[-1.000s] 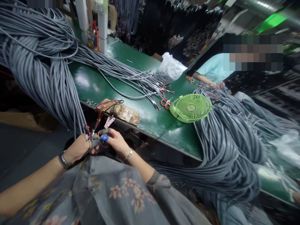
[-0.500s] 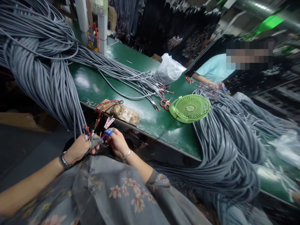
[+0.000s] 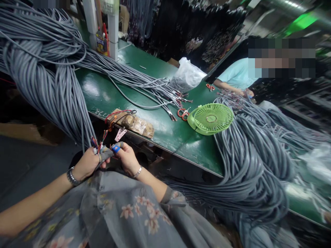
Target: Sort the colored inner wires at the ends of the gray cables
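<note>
My left hand is closed around the ends of several grey cables, its thumb wrapped in grey covering. Thin coloured wires fan out above that grip. Close beside it, my right hand pinches at the wires, a blue wrap on one fingertip; the exact wire between its fingers is too small to make out. From a large hank of grey cables on the left, the strands run down to my left hand. A pink clip sits just above my right hand at the table edge.
On the green table lie a taped bundle, orange-handled scissors and a green fan. More grey cables hang over the edge at right. A plastic bag stands behind. Across the table a co-worker handles cable ends.
My right hand has moved a little left and down, closer to my left hand. My left hand keeps its grip on the cable ends.
</note>
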`<state>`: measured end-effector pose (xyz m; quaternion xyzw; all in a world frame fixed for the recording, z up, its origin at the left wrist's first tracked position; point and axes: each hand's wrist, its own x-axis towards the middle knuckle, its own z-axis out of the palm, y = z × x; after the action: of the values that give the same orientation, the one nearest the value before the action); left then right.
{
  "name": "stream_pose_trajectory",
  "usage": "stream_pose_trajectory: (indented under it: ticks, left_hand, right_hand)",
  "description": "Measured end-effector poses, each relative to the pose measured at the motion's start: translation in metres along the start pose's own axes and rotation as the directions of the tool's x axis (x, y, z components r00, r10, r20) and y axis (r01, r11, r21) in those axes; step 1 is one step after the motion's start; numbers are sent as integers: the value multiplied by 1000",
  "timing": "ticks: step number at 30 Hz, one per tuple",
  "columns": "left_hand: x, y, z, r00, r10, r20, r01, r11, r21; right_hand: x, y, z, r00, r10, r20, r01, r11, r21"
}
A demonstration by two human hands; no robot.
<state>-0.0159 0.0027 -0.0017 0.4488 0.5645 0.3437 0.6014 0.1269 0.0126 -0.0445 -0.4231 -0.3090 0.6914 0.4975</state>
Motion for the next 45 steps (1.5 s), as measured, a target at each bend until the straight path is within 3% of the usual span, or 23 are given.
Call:
stream_pose_trajectory:
  ticks: [6, 17, 34, 41, 45]
  left_hand:
    - [2, -3, 0, 999, 29, -37, -30, 998, -50]
    - [2, -6, 4, 990, 8, -138, -32, 984, -173]
    - [4, -7, 7, 978, 39, -207, -81, 977, -197]
    - [0, -1, 3, 990, 31, -134, -61, 973, -222]
    - [6, 5, -2, 999, 34, 20, -29, 977, -210]
  right_hand:
    - [-1, -3, -6, 997, 47, 66, -48, 999, 17]
    - [-6, 0, 0, 998, -6, -57, 5, 1000, -2]
    - [-8, 1, 1, 997, 27, -70, -26, 1000, 13]
    - [-1, 3, -18, 999, -7, -39, 10, 997, 82]
    - [15, -10, -23, 996, 51, -79, -41, 992, 115]
